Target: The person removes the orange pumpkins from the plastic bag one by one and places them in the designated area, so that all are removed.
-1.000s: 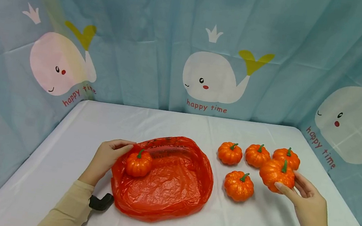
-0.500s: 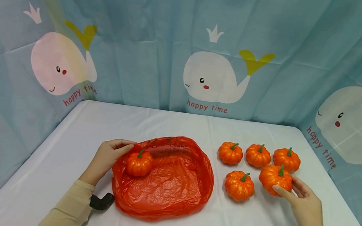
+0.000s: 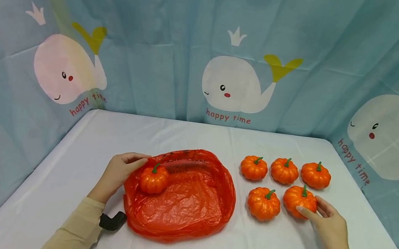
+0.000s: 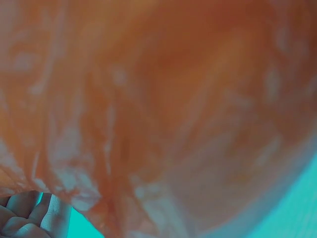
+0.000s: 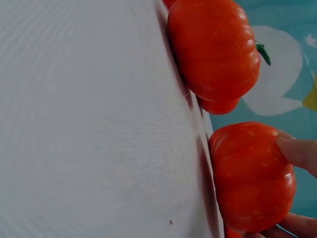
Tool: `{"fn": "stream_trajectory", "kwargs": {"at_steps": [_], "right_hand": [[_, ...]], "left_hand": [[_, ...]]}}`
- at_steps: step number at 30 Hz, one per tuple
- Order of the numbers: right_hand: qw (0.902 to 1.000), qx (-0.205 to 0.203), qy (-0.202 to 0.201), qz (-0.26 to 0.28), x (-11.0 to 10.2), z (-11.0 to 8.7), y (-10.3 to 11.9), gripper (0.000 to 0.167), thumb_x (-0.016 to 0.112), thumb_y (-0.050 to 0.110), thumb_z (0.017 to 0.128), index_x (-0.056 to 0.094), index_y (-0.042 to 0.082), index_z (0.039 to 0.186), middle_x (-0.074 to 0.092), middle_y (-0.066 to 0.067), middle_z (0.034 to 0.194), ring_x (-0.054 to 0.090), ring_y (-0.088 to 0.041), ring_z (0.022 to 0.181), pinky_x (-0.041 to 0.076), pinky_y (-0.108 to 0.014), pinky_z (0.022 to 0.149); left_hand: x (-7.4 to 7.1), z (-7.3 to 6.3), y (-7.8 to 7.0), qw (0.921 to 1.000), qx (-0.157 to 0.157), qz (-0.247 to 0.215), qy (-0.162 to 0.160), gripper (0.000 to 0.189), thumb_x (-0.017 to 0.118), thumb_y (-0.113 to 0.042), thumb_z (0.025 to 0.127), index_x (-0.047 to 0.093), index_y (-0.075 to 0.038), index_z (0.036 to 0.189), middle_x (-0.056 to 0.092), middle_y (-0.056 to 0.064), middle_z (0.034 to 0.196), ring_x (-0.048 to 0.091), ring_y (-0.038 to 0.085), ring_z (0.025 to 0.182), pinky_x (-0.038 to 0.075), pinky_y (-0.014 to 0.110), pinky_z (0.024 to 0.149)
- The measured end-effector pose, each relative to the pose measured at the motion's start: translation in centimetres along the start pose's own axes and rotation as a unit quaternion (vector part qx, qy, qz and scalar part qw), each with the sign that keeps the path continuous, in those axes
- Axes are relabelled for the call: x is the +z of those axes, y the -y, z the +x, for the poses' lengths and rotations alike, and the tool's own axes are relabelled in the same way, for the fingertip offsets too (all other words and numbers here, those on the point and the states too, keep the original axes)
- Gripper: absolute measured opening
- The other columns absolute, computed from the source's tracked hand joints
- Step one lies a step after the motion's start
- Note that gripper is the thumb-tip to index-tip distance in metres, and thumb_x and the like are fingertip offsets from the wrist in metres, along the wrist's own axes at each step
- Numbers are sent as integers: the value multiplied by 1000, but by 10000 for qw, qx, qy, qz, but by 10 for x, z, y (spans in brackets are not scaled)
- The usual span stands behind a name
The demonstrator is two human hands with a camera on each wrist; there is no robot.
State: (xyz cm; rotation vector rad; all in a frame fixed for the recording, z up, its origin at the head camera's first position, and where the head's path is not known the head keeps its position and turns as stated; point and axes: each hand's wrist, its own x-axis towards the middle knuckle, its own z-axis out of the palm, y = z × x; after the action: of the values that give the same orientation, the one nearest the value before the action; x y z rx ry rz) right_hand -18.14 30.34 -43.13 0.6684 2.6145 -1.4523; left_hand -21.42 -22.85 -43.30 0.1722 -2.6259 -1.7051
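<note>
My left hand (image 3: 118,174) pinches the left rim of a red plastic bag (image 3: 187,212), which lies spread open on the table. Inside the bag, against its left side, sits a small orange pumpkin (image 3: 154,179) with a green stem. On the right, my right hand (image 3: 328,225) grips another pumpkin (image 3: 299,201) between thumb and fingers, upright at table level. The right wrist view shows this held pumpkin (image 5: 252,178) close against the white cloth, beside a second one (image 5: 213,49). Blurred red plastic (image 4: 148,99) fills most of the left wrist view.
A row of three pumpkins, left (image 3: 254,168), middle (image 3: 284,171) and right (image 3: 315,175), stands behind the held one. One more pumpkin (image 3: 264,204) stands to its left. A blue whale-print curtain (image 3: 156,50) encloses the white-covered table (image 3: 75,166).
My right hand has lowered its pumpkin and moved it slightly toward me, so it no longer overlaps the back right pumpkin in the head view. My left hand and the bag have stayed in place.
</note>
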Motion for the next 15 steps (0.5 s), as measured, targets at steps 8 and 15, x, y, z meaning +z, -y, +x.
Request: {"fn": "stream_trajectory", "kwargs": {"at_steps": [8, 15], "right_hand": [[9998, 85, 136, -97, 0, 5, -6, 97, 71, 48, 89, 18, 5, 159, 23, -29, 160, 15, -48, 150, 25, -65, 115], [9993, -7, 319, -172, -2, 5, -4, 98, 70, 45, 91, 14, 4, 159, 19, -29, 161, 10, -48, 150, 23, -63, 117]], "left_hand": [[0, 0, -2, 10000, -14, -27, 8, 46, 65, -47, 94, 71, -13, 124, 70, 7, 126, 57, 19, 122, 48, 12, 87], [0, 0, -2, 10000, -15, -33, 19, 46, 65, -47, 94, 71, -13, 124, 70, 8, 126, 57, 20, 121, 48, 12, 87]]}}
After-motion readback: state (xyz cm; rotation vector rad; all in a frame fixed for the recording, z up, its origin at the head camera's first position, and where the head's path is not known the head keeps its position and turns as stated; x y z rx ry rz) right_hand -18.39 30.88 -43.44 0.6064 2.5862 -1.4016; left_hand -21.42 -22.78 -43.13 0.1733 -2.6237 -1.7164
